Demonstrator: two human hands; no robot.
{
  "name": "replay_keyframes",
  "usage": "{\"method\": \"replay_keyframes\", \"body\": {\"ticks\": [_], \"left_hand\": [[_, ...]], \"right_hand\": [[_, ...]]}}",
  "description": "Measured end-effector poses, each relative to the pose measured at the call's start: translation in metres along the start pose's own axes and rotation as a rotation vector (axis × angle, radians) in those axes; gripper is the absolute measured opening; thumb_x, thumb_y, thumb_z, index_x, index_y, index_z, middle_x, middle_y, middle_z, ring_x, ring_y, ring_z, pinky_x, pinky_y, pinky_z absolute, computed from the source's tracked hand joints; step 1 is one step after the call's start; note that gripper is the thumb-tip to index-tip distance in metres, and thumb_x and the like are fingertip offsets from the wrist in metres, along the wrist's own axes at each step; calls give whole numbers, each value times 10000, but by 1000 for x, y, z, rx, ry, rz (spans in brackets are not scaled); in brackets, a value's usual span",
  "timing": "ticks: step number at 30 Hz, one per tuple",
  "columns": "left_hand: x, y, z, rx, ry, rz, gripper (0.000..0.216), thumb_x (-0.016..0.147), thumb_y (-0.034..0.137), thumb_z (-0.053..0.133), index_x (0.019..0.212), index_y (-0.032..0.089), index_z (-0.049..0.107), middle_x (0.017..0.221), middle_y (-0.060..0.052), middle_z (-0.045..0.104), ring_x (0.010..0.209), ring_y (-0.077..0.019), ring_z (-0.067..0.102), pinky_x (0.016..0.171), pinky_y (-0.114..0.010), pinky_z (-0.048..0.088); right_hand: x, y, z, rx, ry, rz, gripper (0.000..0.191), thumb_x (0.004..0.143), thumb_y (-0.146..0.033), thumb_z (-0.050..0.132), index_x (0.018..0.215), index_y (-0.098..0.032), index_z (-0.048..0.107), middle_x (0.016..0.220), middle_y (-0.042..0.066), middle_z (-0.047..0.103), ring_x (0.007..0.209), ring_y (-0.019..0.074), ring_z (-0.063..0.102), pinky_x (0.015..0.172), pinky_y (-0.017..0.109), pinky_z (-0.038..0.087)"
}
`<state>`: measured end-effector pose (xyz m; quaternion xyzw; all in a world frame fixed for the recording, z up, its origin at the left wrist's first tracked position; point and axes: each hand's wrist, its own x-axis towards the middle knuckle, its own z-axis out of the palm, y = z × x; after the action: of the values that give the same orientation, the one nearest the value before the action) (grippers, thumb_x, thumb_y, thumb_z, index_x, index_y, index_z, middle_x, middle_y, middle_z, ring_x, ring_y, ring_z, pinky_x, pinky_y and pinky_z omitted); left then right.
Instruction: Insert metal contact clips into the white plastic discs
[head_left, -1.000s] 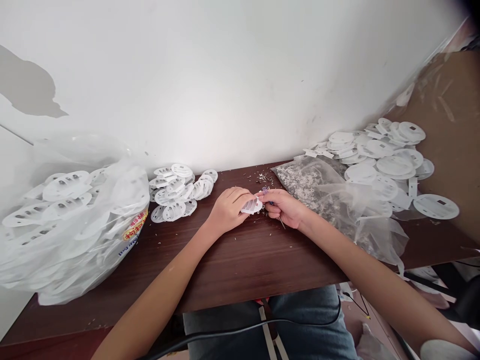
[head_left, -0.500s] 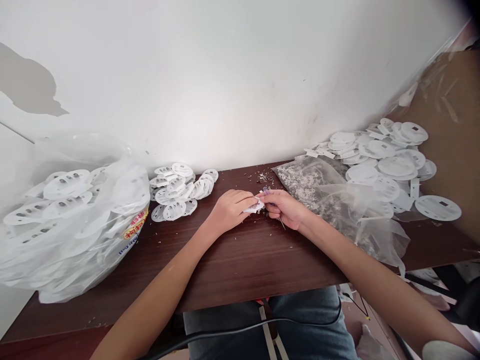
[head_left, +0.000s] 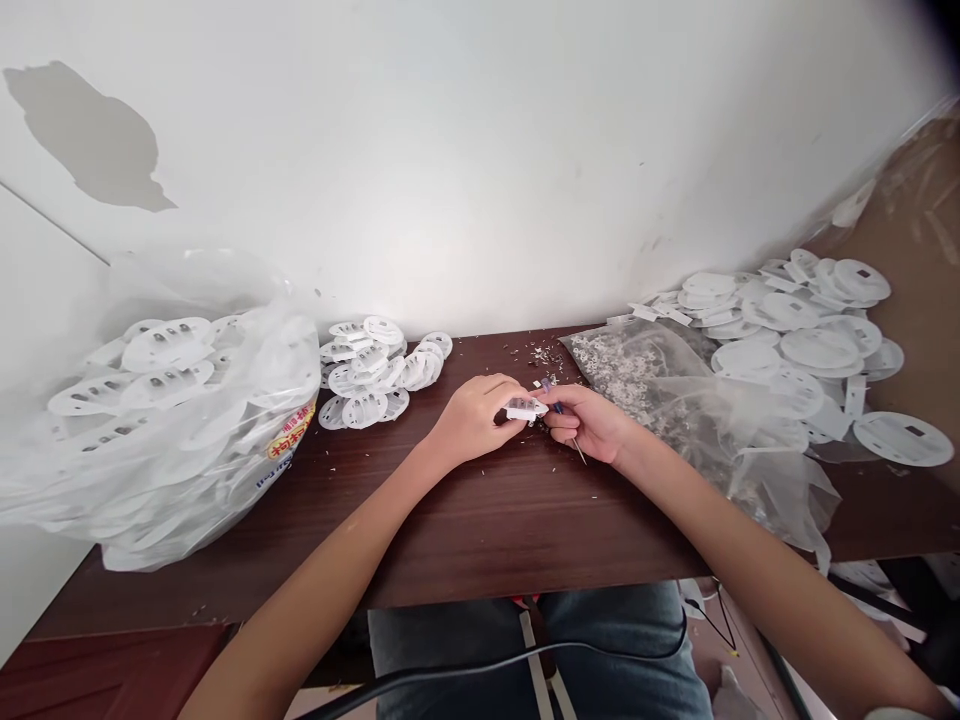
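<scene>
My left hand [head_left: 480,418] pinches a white slotted plastic piece [head_left: 525,409] above the dark wooden table. The piece is tilted, and my fingers cover part of it. Fingertips of my right hand [head_left: 589,425] meet its right edge. Tucked in that same right hand is a small screwdriver [head_left: 580,452]; its thin metal shaft points down toward me and its purple-blue handle shows above the fingers. Tiny metal bits [head_left: 546,356] are scattered on the table just beyond both hands.
Slotted white discs fill a clear plastic bag [head_left: 225,440] on the left. Beside it is a smaller pile of discs [head_left: 367,375]. At right, a clear bag of small parts [head_left: 619,365] lies before a large heap of discs [head_left: 817,345]. A cardboard sheet [head_left: 919,330] stands far right.
The white piece has been turned, so more of its slotted side shows between my hands. The screwdriver stays in my right hand. The whole view has shifted slightly.
</scene>
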<state>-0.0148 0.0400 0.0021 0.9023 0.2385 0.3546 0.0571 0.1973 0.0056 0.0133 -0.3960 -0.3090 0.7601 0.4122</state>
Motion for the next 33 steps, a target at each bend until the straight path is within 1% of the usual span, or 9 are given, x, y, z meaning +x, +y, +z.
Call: {"method": "replay_keyframes", "body": {"ticks": [4, 10, 14, 18, 24, 29, 33], "left_hand": [[-1, -1, 0, 54, 0, 26, 183, 946, 214, 683, 1128, 227, 703, 1108, -60, 784, 1016, -224, 744, 910, -398, 565], [-5, -4, 1, 243, -37, 105, 195, 1006, 239, 608, 1171, 215, 707, 1139, -82, 790, 985, -249, 744, 852, -429, 530], [-4, -5, -1, 262, -70, 112, 196, 1033, 272, 589, 1175, 230, 718, 1147, -78, 787, 957, -228, 742, 851, -414, 532], [-2, -6, -4, 288, -121, 178, 183, 1053, 272, 568, 1150, 237, 719, 1124, -65, 790, 900, -207, 730, 798, -387, 526], [-1, -6, -3, 262, -82, 276, 151, 1067, 222, 543, 1103, 222, 689, 1076, -41, 794, 893, -185, 719, 837, -360, 556], [-3, -7, 0, 339, -33, 360, 119, 1060, 200, 556, 1079, 208, 674, 1062, -35, 800, 844, -167, 715, 778, -345, 540], [-2, -9, -2, 373, -27, 418, 113, 1044, 172, 575, 1016, 214, 676, 977, -22, 797, 759, -157, 687, 712, -342, 508]], "right_hand": [[2, 2, -2, 8, -2, -18, 167, 698, -212, 818, 837, -170, 735, 626, -63, 443, 527, 57, 148, 438, 233, 139], [2, 5, -3, -11, 31, -70, 220, 696, -253, 863, 864, -148, 768, 651, -57, 448, 535, 53, 221, 455, 228, 163], [0, 4, -1, -22, 37, -77, 264, 673, -248, 899, 878, -144, 769, 659, -56, 472, 534, 50, 257, 464, 232, 181], [1, 6, 1, -23, 60, -69, 295, 640, -250, 915, 859, -128, 759, 643, -62, 468, 528, 44, 260, 464, 228, 181], [3, 9, 1, -50, 84, -132, 339, 618, -267, 925, 878, -117, 766, 658, -54, 510, 530, 38, 278, 466, 223, 207], [3, 12, 0, -70, 86, -120, 353, 621, -278, 913, 903, -112, 778, 648, -52, 511, 534, 43, 276, 470, 225, 217], [2, 14, 2, -84, 85, -109, 319, 638, -285, 908, 874, -121, 768, 638, -53, 498, 538, 46, 280, 471, 218, 220]]}}
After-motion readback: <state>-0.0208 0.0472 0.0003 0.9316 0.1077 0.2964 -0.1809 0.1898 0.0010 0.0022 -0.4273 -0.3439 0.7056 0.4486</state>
